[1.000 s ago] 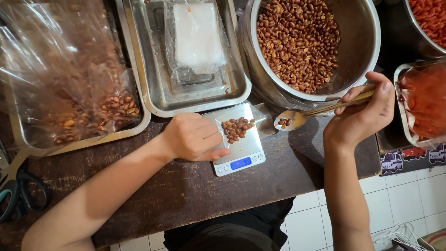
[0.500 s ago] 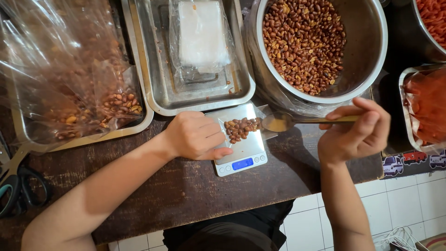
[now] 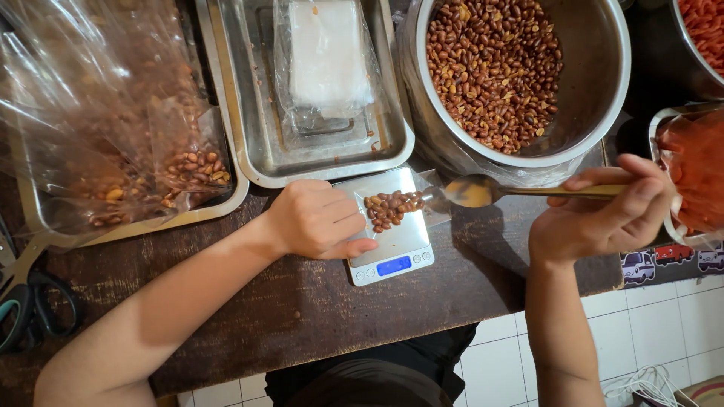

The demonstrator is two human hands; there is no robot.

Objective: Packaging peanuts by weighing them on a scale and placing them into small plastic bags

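Right now, right hand [image 3: 603,218] is gripping a metal spoon [image 3: 483,191] by its handle, fingers closed tight, bowl hovering beside the digital scale [image 3: 392,241]. Left hand [image 3: 317,220] is curling loosely, touching a clear bag of peanuts [image 3: 391,208] sitting on the scale, on the worktop [image 3: 302,301].

1. Even, fairly bright overhead light; colours read warm.
2. Glare on the steel bowl [image 3: 603,98] rim and the clear plastic bags [image 3: 98,98].
3. Soft shadows under the forearms on the dark wooden table [image 3: 302,316].
4. Mostly sharp; slight wide-angle bending at the edges.
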